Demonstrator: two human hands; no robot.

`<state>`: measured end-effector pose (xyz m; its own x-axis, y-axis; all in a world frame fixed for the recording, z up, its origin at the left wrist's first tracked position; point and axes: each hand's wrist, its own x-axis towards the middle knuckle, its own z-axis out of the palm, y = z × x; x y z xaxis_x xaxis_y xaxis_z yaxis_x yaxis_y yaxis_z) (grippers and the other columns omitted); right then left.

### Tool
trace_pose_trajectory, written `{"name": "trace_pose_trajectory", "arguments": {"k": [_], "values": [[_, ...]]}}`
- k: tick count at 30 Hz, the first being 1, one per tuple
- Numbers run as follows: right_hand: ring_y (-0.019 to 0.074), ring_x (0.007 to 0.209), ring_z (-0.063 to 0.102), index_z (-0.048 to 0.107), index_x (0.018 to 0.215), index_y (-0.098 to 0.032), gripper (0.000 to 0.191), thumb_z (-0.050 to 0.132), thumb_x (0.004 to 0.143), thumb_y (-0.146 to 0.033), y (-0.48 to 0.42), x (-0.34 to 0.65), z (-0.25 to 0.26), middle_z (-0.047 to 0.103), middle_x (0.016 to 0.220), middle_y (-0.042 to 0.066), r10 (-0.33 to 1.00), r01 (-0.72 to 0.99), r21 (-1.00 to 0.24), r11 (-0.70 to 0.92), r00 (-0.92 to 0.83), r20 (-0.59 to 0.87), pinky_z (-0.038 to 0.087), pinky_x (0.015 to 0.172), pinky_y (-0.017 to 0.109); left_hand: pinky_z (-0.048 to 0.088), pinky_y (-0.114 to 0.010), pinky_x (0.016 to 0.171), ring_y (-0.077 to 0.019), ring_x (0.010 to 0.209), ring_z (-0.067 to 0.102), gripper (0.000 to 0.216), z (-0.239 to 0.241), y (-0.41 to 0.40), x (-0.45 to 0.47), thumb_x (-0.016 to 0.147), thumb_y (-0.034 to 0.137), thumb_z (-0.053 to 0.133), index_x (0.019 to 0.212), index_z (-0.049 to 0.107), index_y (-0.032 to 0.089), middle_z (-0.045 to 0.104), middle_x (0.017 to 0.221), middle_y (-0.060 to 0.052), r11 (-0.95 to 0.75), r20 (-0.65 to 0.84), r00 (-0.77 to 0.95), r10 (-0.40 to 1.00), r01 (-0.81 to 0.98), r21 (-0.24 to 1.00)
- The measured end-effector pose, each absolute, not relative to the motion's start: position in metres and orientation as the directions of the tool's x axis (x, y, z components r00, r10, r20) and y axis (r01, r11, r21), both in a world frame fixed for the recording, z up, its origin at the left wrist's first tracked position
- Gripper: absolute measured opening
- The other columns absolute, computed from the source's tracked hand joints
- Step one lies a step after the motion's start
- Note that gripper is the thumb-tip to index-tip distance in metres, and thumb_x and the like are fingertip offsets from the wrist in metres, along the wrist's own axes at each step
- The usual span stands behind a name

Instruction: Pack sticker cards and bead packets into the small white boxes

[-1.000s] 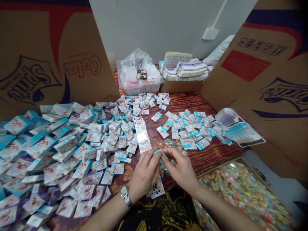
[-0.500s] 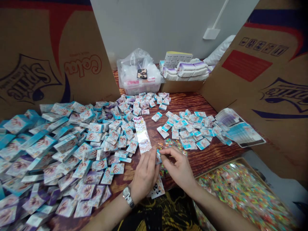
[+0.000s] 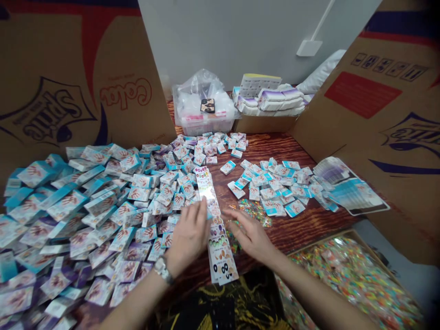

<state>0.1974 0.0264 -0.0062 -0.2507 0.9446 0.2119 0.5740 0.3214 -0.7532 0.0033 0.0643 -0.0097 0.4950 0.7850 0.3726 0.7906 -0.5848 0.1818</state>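
Two hands (image 3: pixel 187 238) (image 3: pixel 249 238) farther apart, one sticker strip (image 3: pixel 215 220) between

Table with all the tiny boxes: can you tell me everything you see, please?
little boxes: too many to count, white and blue with red hands, big heap on the left, smaller one on the right
paper strip: one, white with colourful pictures, middle of the table
shiny bits: many, rainbow colours, small patch on the table
tray: one, brown edge, full of rainbow bits, front right
flat cards: a spread pile, blue and white, far right
plastic tub: one, see-through, at the back
white packs: several, white and purple, back right
cardboard sheets: two, brown, left and right sides
table: one, reddish brown wood
wall: white, at the back
watch: one, silver, on the left wrist
left hand: beside the paper strip
right hand: open, near the shiny bits
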Motion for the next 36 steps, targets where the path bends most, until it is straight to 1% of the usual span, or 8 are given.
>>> {"name": "trace_pose_trajectory", "arguments": {"k": [4,7,10,15,23,27,31,36], "values": [[0.0268,0.133,0.035,0.036,0.139,-0.02,0.058,0.058,0.086,-0.032,0.082,0.208,-0.027,0.043,0.141,0.013,0.84,0.674,-0.528,0.516,-0.519,0.159,0.032,0.107,0.048,0.044,-0.052,0.085,-0.0375,0.11,0.048,0.05,0.002,0.112,-0.035,0.089,0.025,0.043,0.135,0.037,0.008,0.052,0.122,-0.022,-0.4,0.359,0.37,0.857,0.916,0.009],[0.0314,0.136,0.025,0.035,0.14,-0.017,0.071,0.065,0.08,-0.039,0.111,0.202,-0.043,0.036,0.145,0.015,0.759,0.67,-0.413,0.616,-0.645,0.085,0.025,0.109,0.052,0.033,-0.063,0.095,-0.0436,0.126,0.033,0.047,0.008,0.127,-0.047,0.088,0.025,0.046,0.132,0.041,0.011,0.041,0.136,-0.023,-0.338,0.39,0.319,0.864,0.941,-0.021],[0.0338,0.135,0.027,0.036,0.139,-0.016,0.07,0.062,0.081,-0.045,0.12,0.196,-0.054,0.037,0.144,0.016,0.709,0.656,-0.341,0.674,-0.703,0.05,0.025,0.107,0.055,0.03,-0.062,0.099,-0.0408,0.131,0.029,0.046,0.006,0.117,-0.046,0.087,0.025,0.049,0.13,0.042,0.013,0.04,0.137,-0.022,-0.398,0.434,0.335,0.836,0.916,0.06],[0.0299,0.133,0.034,0.043,0.135,-0.016,0.061,0.058,0.084,-0.046,0.114,0.194,-0.063,0.045,0.139,0.014,0.7,0.666,-0.266,0.697,-0.712,0.051,0.027,0.107,0.052,0.038,-0.052,0.1,-0.0317,0.127,0.039,0.04,-0.01,0.083,-0.037,0.087,0.022,0.051,0.126,0.046,0.018,0.049,0.129,-0.017,-0.527,0.447,0.375,0.812,0.801,0.286],[0.0261,0.127,0.043,0.054,0.126,-0.023,0.041,0.055,0.088,-0.039,0.107,0.194,-0.074,0.055,0.131,0.008,0.741,0.699,-0.261,0.666,-0.66,0.124,0.031,0.104,0.051,0.047,-0.04,0.091,-0.0216,0.106,0.056,0.03,-0.015,0.042,-0.019,0.089,0.022,0.047,0.119,0.052,0.019,0.061,0.114,-0.01,-0.467,0.222,0.433,0.874,0.616,0.635],[0.0266,0.124,0.046,0.058,0.12,-0.025,0.036,0.058,0.087,-0.037,0.105,0.193,-0.074,0.058,0.128,0.006,0.76,0.706,-0.294,0.644,-0.635,0.139,0.032,0.102,0.051,0.047,-0.038,0.09,-0.0212,0.102,0.058,0.029,-0.017,0.031,-0.015,0.089,0.022,0.045,0.117,0.054,0.019,0.063,0.111,-0.01,-0.376,0.102,0.437,0.894,0.604,0.703],[0.024,0.12,0.048,0.065,0.11,-0.025,0.027,0.058,0.086,-0.038,0.103,0.192,-0.071,0.062,0.122,0.004,0.794,0.697,-0.394,0.599,-0.581,0.18,0.037,0.099,0.042,0.048,-0.035,0.087,-0.021,0.098,0.06,0.028,-0.019,0.023,-0.011,0.089,0.027,0.046,0.114,0.057,0.018,0.065,0.107,-0.01,-0.302,0.04,0.421,0.906,0.578,0.758],[0.0226,0.115,0.051,0.055,0.124,-0.023,0.044,0.059,0.085,-0.042,0.106,0.191,-0.069,0.057,0.126,0.008,0.799,0.698,-0.404,0.592,-0.572,0.185,0.04,0.096,0.039,0.048,-0.031,0.081,-0.0201,0.093,0.063,0.029,-0.018,0.015,-0.002,0.089,0.029,0.047,0.114,0.059,0.018,0.067,0.104,-0.009,-0.215,-0.066,0.451,0.89,0.545,0.811]]}}
